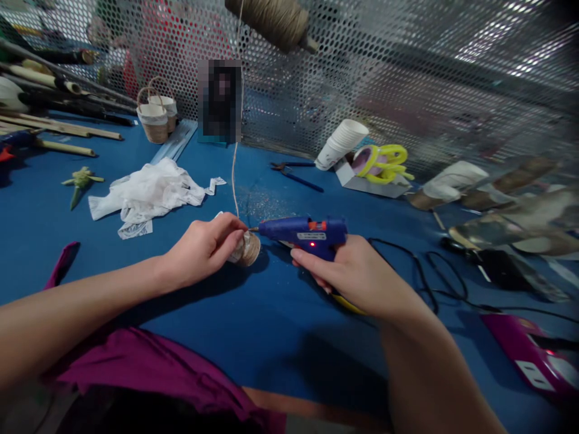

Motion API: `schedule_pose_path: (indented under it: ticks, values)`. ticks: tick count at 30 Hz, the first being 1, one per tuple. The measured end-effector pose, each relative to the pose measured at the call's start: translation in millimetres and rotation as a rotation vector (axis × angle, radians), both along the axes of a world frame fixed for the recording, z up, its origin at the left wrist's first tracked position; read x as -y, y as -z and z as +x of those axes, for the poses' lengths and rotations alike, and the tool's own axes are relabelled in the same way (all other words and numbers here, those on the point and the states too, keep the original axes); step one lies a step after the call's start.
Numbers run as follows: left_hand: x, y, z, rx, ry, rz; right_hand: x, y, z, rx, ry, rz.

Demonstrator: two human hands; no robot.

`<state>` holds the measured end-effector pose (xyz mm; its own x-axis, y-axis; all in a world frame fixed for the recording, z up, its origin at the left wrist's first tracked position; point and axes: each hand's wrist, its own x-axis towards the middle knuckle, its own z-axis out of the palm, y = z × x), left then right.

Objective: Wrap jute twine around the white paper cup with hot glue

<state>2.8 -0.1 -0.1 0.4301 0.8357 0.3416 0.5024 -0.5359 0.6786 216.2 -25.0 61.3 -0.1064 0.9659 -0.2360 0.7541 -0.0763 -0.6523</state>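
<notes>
My right hand [337, 271] is closed around the handle of a blue hot glue gun [294, 232], whose small red light glows. Its nozzle meets the edge of a small twine-wrapped cup [250, 249], close to my left fingertips; I cannot tell whether it touches. My left hand [210, 247] is closed on that cup, which is tilted on its side with its far part hidden by the fingers. A strand of twine [234, 175] runs down to the cup from a large spool of twine [275, 21] above.
White lace [154, 190] lies left of centre, with two twine-covered cup baskets [154, 120] behind. Pliers [296, 172], stacked paper cups [341, 143] and a box with yellow-handled scissors [384, 166] stand by the mesh panel. A black cord [420, 271] and purple power strip [527, 349] are at right.
</notes>
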Motion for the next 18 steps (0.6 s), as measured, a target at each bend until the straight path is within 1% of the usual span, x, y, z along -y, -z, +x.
schedule_pose_path:
  ticks: [7, 14, 18]
  values:
    - [-1.0, -0.2, 0.5, 0.005, -0.002, -0.002, 1.1, -2.8, 1.1, -0.011, -0.005, 0.01]
    - [0.3, 0.3, 0.2, 0.0, -0.004, 0.003, -2.9, 4.0, 0.1, -0.028, -0.023, -0.016]
    - [-0.1, 0.1, -0.9, 0.011, 0.0, -0.003, -5.9, 6.1, 0.0, -0.053, 0.028, -0.007]
